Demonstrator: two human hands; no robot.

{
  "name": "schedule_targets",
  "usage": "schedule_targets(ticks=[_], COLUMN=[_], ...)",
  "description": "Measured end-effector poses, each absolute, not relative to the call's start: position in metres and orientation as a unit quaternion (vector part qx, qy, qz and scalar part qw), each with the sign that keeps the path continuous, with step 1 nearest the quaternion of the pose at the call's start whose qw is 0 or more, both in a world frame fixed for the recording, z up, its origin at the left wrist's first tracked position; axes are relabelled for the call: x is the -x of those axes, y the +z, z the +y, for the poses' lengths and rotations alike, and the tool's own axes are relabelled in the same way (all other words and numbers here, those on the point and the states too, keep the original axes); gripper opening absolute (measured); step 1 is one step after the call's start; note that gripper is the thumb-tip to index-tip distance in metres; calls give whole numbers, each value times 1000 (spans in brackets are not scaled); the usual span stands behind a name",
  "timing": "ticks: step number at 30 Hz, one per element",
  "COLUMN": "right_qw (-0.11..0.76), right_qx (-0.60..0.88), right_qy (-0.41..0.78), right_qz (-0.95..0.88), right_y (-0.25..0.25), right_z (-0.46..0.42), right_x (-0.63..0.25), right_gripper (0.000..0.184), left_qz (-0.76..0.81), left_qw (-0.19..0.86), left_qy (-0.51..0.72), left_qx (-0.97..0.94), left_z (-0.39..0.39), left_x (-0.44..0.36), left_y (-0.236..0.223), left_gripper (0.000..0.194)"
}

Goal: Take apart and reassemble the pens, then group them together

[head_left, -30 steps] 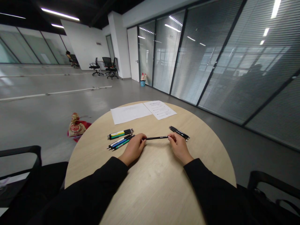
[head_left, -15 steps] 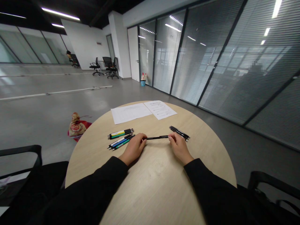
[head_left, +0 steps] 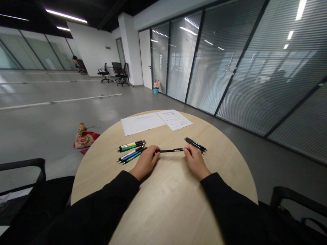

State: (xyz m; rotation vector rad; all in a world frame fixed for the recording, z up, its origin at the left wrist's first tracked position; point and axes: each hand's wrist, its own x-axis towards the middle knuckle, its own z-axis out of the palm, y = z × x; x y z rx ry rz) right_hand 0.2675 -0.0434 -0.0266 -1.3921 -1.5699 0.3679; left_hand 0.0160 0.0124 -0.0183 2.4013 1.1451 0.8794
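Note:
My left hand (head_left: 145,162) and my right hand (head_left: 195,162) rest on a round light wood table (head_left: 163,134). Between them, a black retractable pen (head_left: 171,150) lies level, its ends pinched in the fingertips of both hands. Just beyond my left hand lie two small groups of ballpoint pens with coloured barrels (head_left: 131,145) (head_left: 131,155), in yellow, green and blue. Several black pens (head_left: 195,145) lie close past my right hand. Two white printed sheets (head_left: 142,123) (head_left: 174,119) lie at the far edge of the table.
A red and cream bag (head_left: 84,139) lies on the grey floor left of the table. Black chair arms (head_left: 22,166) (head_left: 293,194) stand on both sides of me. Glass partitions with blinds (head_left: 245,64) run along the right; a seated person (head_left: 76,62) is far back.
My hands and the black pen stay in nearly the same place. The view has shifted slightly.

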Motion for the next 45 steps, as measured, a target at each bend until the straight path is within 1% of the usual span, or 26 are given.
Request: schedule_targets(ticks=[14,19,24,33,45], right_qw=[477,474,494,534,532], right_qx=[569,575,573,566,564], right_qy=[145,142,135,181,184], right_qz=[-654,-652,-640,-601,-604], right_y=[-23,-24,-25,-35,-35], right_z=[-45,-44,-44,-38,-38], right_x=[-267,-267,-267,-269,-268], right_gripper=[27,25,22,17,17], left_qz=[403,405,405,411,411], left_qw=[164,161,157,153,153], left_qy=[306,307,304,305,301], left_qx=[-847,-846,-848,-846,-847], left_z=[13,13,13,12,13], left_x=[-16,-15,-15,-16,-15], left_y=[-19,-18,-18,-17,-20], left_gripper=[15,14,14,14,15])
